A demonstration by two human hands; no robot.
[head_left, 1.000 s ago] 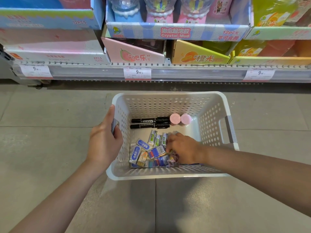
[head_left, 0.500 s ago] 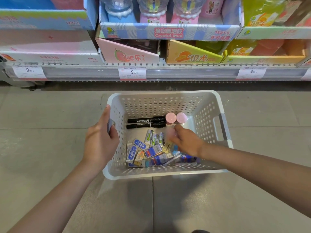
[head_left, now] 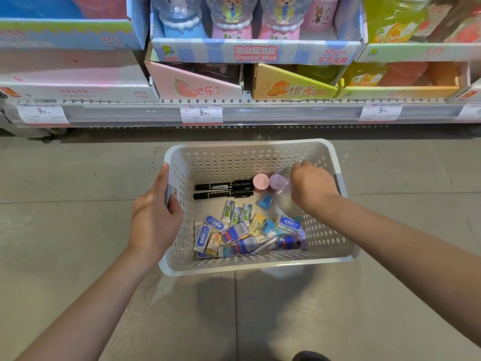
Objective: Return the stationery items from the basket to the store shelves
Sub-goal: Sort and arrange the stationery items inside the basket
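I see the store shelf (head_left: 260,112) running across the top of the view, its front rail carrying white price tags (head_left: 201,113). Display boxes sit on it: a blue one marked Crystal Mud (head_left: 256,53) above, a pink box (head_left: 197,86) and an orange box (head_left: 291,86) below it. The grey tiled floor (head_left: 65,204) fills the rest.

The white perforated basket (head_left: 250,158) hangs just in front of the shelf, above the floor. My left hand (head_left: 153,217) grips its left rim at the grey handle, thumb along the outside and fingers curled over the edge. My right hand (head_left: 311,187) is raised inside the basket near the right wall, fingers curled downward; something pale and see-through blurs beneath it, and I cannot tell whether the fingers pinch it.

On the basket floor, two black markers (head_left: 222,190) lie side by side towards the far wall, pointing left to right. Just beside their right ends stand two small round pots with pink lids (head_left: 269,181), touching each other. A loose heap of small wrapped erasers (head_left: 234,234) in blue, green and yellow covers the near part, and one small blue piece (head_left: 265,201) lies apart between the heap and the pots.
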